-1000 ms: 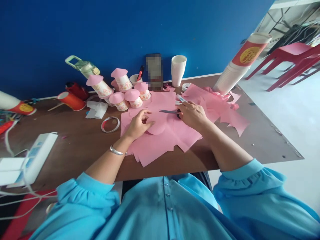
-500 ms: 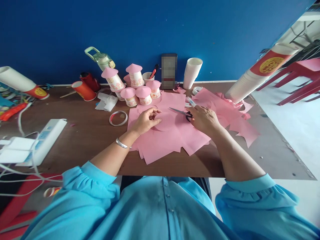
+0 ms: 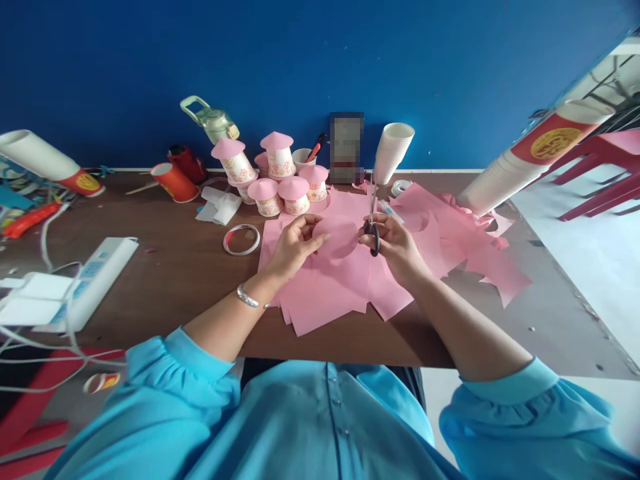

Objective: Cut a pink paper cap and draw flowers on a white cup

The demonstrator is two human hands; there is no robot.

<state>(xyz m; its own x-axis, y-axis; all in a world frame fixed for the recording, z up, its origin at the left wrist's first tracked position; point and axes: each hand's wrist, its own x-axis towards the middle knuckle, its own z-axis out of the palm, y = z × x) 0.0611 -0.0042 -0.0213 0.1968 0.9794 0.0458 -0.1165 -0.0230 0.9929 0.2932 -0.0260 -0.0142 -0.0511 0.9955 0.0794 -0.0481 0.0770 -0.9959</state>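
A round pink paper disc (image 3: pixel 337 239) is pinched at its left edge between the thumb and fingers of my left hand (image 3: pixel 299 245). My right hand (image 3: pixel 393 243) has black-handled scissors (image 3: pixel 373 230) in it, their blades upright and pointing away from me. The right fingertips are at the disc's right edge; whether they press on it I cannot tell. Beneath both hands lies a loose pile of pink paper sheets (image 3: pixel 325 303). Just beyond it stand several small paper-cup towers (image 3: pixel 294 195) with pink cone roofs.
White paper cups (image 3: pixel 393 153) are stacked at the back. Cut pink scraps (image 3: pixel 465 233) lie to the right, beside a long cup stack (image 3: pixel 515 157). A tape roll (image 3: pixel 241 240), a crumpled tissue (image 3: pixel 219 205) and a power strip (image 3: pixel 95 283) are on the left.
My right hand has turned the scissors from pointing left to upright, and its fingers have come to the disc's right edge. The disc is lifted slightly in my left hand.
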